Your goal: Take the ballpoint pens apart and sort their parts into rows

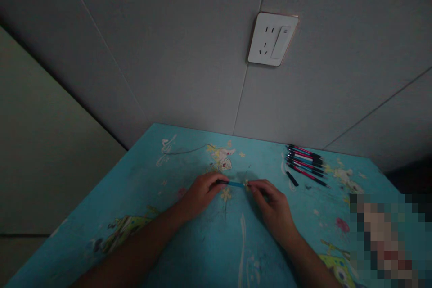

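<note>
A slim pen with a blue barrel (236, 184) lies level between my two hands, just over the table. Its black end is pinched in the fingers of my left hand (204, 189). The fingers of my right hand (270, 200) close on the opposite end, whose tip they partly hide. To the right, several pens (305, 162) with red, blue and black barrels lie side by side in a row. A short black piece like a pen cap (292, 178) rests in front of that row.
The blue table (135, 175) has a cartoon-printed cover and meets a grey panelled wall (189, 54). A white socket plate with a switch (273, 39) is on the wall. At the lower right a blurred-out patch (388, 243) hides part of the view.
</note>
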A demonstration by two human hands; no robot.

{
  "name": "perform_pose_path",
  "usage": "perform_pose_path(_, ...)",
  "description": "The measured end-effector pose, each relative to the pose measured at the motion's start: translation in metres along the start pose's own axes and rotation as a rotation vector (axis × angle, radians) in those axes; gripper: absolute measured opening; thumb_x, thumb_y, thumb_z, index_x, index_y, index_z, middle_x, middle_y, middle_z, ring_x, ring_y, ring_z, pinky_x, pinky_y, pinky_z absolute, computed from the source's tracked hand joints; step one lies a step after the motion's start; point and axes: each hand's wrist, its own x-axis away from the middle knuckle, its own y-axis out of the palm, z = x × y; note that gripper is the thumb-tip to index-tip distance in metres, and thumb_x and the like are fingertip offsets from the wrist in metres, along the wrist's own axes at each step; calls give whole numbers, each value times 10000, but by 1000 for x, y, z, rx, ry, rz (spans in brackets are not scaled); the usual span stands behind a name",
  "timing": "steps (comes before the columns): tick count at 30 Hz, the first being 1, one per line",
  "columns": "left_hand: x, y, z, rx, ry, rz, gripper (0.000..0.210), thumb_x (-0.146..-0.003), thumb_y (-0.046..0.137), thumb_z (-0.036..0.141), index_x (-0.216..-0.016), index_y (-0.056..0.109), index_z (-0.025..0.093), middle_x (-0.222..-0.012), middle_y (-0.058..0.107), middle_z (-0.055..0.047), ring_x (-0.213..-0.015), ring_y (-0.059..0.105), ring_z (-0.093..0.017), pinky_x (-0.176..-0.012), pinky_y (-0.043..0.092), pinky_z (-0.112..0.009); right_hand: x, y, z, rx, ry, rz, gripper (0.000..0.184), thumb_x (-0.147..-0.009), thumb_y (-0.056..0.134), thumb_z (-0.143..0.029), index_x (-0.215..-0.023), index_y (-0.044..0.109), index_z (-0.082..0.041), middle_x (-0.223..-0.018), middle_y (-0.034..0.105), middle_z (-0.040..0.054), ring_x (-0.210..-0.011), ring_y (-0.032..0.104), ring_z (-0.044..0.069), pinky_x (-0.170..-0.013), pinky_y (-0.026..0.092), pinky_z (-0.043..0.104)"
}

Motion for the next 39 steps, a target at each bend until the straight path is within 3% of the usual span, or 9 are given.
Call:
perform_pose_path(10,1,0,-8,-71,3,-44,211,-938,538,318,-1080,686,271,-1069,696,-19,-999,632,-197,-917,481,-332,4,7,-1,28,-61,-37,198,-923,572,-297,-1021,739,-251,-902,685,43,-771,616,167,-699,496,290)
perform_pose_path(19,2,-1,-16,-188,6,-93,242,-945,523,373,-1103,691,300,-1130,699,-15,-1054,635,-223,-978,482,-377,6,8,1,43,-54,-16,181,-919,578,-290,-994,738,-249,-854,680,25,-740,604,149,-705,483,272)
perform_pose_path(24,2,-1,-18,-239,50,-88,263,-955,512,364,-1141,681,288,-1151,694,-30,-1062,639,-217,-988,484,-389,4,8,14,-177,96,-56,243,-854,679,-327,-1067,695,-211,-854,708,13,-775,649,155,-734,514,274)
perform_pose_path(28,6,3,-15,-238,116,-62,251,-956,512,294,-1136,685,269,-1134,701,-35,-1060,642,-192,-986,486,-358,3,2,19,-196,169,-141,213,-818,724,-340,-962,714,-184,-827,730,18,-761,674,163,-703,512,264)
perform_pose_path(35,14,0,12,-283,184,-73,265,-945,506,176,-1146,667,240,-1156,666,-51,-1076,615,-170,-990,475,-328,4,-3,6,-92,84,-257,170,-861,674,-342,-923,727,-193,-833,732,19,-766,674,163,-709,507,267)
perform_pose_path(39,49,-1,49,-400,148,-20,315,-960,446,123,-1192,630,231,-1206,624,-73,-1099,598,-182,-988,478,-341,21,-5,-20,-90,101,-297,182,-859,681,-365,-923,735,-203,-857,737,18,-800,678,164,-748,514,260)
